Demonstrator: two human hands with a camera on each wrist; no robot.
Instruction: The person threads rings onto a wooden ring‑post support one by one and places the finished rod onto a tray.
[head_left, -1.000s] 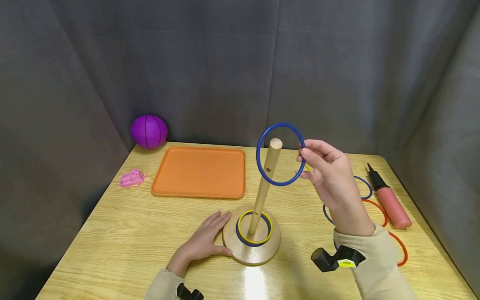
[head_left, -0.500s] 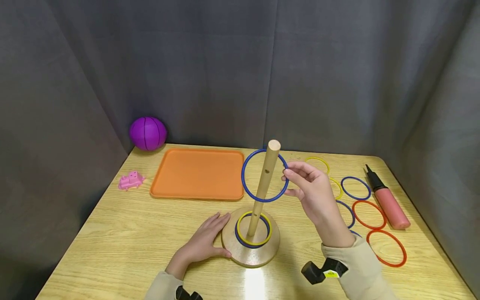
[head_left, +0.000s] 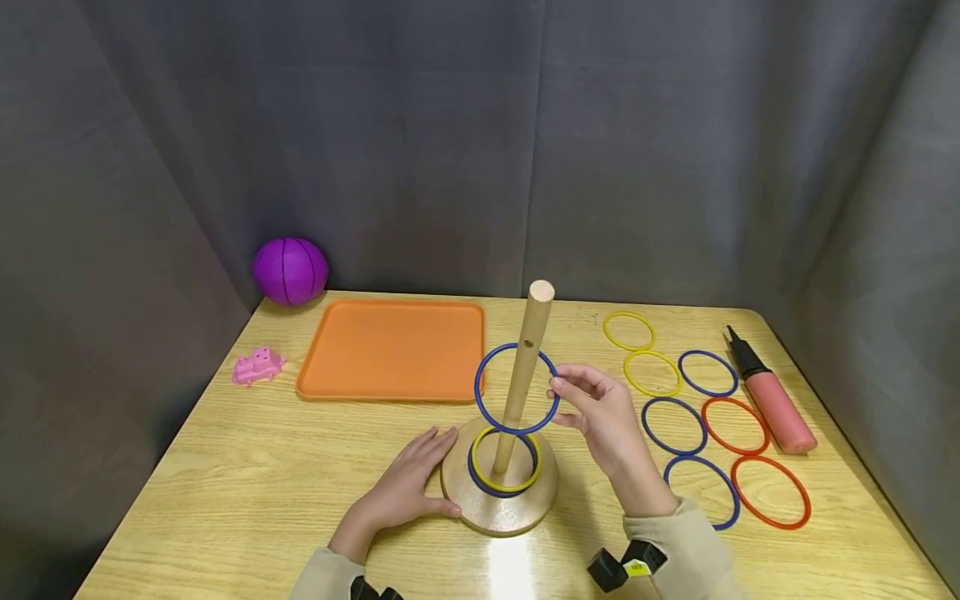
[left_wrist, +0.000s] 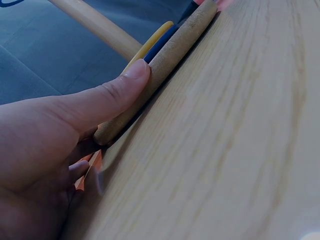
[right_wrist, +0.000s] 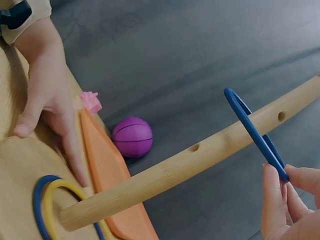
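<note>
A blue ring (head_left: pixel 480 387) encircles the wooden post (head_left: pixel 522 375) partway down, tilted. My right hand (head_left: pixel 600 412) pinches its right side between thumb and fingers, as the right wrist view also shows with the ring (right_wrist: pixel 255 137) around the post. Lower down, a yellow ring (head_left: pixel 480 471) lies over another blue ring (head_left: pixel 495 492) on the round wooden base (head_left: pixel 506 517). At the base's left edge rests my left hand (head_left: pixel 405 483), fingers extended along the side and thumb at the front. In the left wrist view the thumb (left_wrist: pixel 107 97) touches the base's rim.
Several loose rings lie at the right, among them a yellow ring (head_left: pixel 626 389) and a red ring (head_left: pixel 750 521). Beyond them is a pink and black hand pump (head_left: pixel 780 408). An orange tray (head_left: pixel 393 350), purple ball (head_left: pixel 291 271) and pink toy (head_left: pixel 258 365) sit at the left.
My right hand has moved left and down, bringing the blue ring from beside the post's top to around the post and lower along it. My left hand stays at the base.
</note>
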